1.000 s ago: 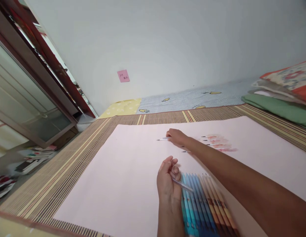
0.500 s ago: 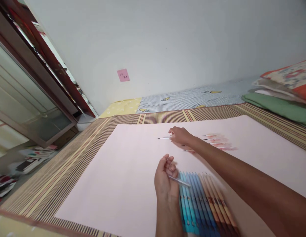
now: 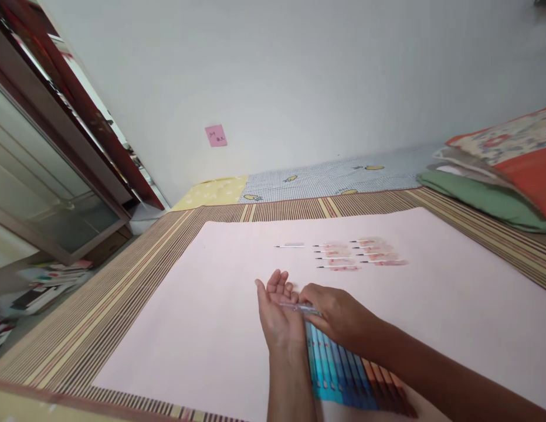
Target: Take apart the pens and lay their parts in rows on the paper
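Observation:
My left hand (image 3: 279, 310) is palm up, its thumb out and fingers apart. Across that palm lies a slim, clear pen-like tube (image 3: 294, 306). The right end of the tube is pinched by my right hand (image 3: 332, 310), which reaches in from the right. Under and beside my hands, a row of pens (image 3: 328, 357) runs from turquoise through dark blue to orange-brown, partly covered by my right hand and forearm. Farther off, thin white sticks with dark tips (image 3: 334, 258) lie beside pink-patterned pieces in two groups. Left of them is a single white stick with a dark tip (image 3: 290, 246).
A large pale pink sheet (image 3: 189, 316) covers much of a striped mat (image 3: 123, 287). Folded cloths (image 3: 488, 199) are piled at the right edge, near the wall. A pink note (image 3: 216, 135) is stuck on the wall.
My right hand has come back from the far sticks to the tube at my left palm and gripped its end. My left thumb and fingers have spread. The view has shifted slightly.

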Tool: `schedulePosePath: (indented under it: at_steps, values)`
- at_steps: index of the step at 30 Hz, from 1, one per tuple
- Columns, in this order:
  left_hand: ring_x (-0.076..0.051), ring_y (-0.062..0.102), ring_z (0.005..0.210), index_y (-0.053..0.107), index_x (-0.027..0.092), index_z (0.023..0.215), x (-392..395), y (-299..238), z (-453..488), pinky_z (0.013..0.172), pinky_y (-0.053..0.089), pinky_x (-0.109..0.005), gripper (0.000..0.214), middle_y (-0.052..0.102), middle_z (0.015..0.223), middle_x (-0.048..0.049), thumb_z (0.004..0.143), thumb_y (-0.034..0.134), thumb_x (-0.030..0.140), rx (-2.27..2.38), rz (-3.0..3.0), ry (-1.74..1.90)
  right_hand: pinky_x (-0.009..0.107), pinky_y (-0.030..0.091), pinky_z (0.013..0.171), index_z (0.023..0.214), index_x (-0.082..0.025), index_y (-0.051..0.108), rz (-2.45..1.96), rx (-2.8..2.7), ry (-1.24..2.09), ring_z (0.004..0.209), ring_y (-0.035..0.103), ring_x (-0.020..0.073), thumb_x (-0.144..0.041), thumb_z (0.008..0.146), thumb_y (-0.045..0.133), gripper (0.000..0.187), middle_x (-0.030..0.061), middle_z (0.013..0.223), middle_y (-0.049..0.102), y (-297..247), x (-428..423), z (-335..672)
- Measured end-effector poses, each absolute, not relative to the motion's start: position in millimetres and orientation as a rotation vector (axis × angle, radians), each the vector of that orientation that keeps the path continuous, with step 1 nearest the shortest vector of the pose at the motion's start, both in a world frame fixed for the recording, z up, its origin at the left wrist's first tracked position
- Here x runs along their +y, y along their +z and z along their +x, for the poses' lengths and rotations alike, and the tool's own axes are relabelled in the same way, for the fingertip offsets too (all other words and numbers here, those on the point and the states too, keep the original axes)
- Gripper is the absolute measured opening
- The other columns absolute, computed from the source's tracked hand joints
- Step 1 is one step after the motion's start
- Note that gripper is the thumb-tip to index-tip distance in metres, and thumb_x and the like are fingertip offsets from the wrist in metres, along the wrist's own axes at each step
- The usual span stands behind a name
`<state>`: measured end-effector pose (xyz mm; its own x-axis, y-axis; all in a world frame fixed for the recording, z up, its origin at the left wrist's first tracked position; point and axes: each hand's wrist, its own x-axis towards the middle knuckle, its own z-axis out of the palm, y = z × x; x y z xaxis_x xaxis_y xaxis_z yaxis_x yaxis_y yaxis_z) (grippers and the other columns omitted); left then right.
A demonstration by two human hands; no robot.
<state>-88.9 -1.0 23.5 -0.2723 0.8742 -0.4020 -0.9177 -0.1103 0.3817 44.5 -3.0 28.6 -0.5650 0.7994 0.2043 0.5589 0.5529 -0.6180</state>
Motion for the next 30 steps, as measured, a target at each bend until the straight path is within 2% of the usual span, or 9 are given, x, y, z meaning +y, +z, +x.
schedulePosePath:
  at_steps: [2,7,10,15,22,30]
  values:
    - [-0.012,0.054,0.062,0.070,0.011,0.091,-1,25,-88,0.048,0.042,-0.021,0.042,0.065,0.091,-0.0109,0.100,0.052,0.047,0.657,-0.071,1.720,0.031,0.046,0.071,0.096,-0.023,0.062,-1.057,-2.366,0.524,0.079,0.063,0.0206,-0.020,0.095,0.055,0.007,0.0060,0.091,0.069,19,-2,44]
    - [-0.013,0.060,0.069,0.071,0.010,0.090,-2,30,-87,0.058,0.050,-0.023,0.037,0.066,0.091,-0.0121,0.100,0.053,0.040,0.641,-0.055,1.686,0.033,0.045,0.068,0.089,-0.023,0.061,-1.102,-2.414,0.322,0.075,0.060,0.0204,-0.025,0.102,0.045,0.020,0.0065,0.084,0.066,12,3,45]
    - [-0.016,0.065,0.079,0.071,0.009,0.091,-3,31,-86,0.071,0.057,-0.026,0.035,0.067,0.095,-0.0132,0.099,0.056,0.039,0.647,-0.076,1.685,0.032,0.045,0.069,0.084,-0.023,0.060,-1.111,-2.380,0.351,0.078,0.059,0.0198,-0.025,0.102,0.045,0.023,0.0066,0.088,0.064,16,6,47]
    - [-0.018,0.069,0.095,0.070,0.013,0.090,-3,32,-84,0.086,0.058,-0.027,0.025,0.068,0.104,-0.0139,0.099,0.054,0.031,0.715,-0.163,1.749,0.029,0.045,0.075,0.091,-0.021,0.063,-1.137,-2.313,0.490,0.086,0.061,0.0186,-0.021,0.099,0.050,0.015,0.0053,0.095,0.062,23,29,55]
    - [-0.015,0.069,0.095,0.070,0.014,0.091,-3,31,-83,0.083,0.058,-0.023,0.019,0.067,0.109,-0.0132,0.096,0.055,0.024,0.798,-0.193,1.748,0.028,0.036,0.069,0.094,-0.018,0.066,-1.513,-2.399,0.218,0.084,0.061,0.0176,-0.021,0.099,0.051,0.015,0.0078,0.102,0.064,20,107,56]
    - [-0.014,0.068,0.084,0.070,0.013,0.088,-1,30,-79,0.068,0.057,-0.020,0.015,0.068,0.103,-0.0135,0.092,0.057,0.019,0.863,-0.218,1.670,0.031,0.039,0.074,0.106,-0.016,0.065,-1.697,-2.534,0.080,0.094,0.066,0.0239,-0.008,0.095,0.047,0.023,0.0142,0.111,0.067,13,153,26]
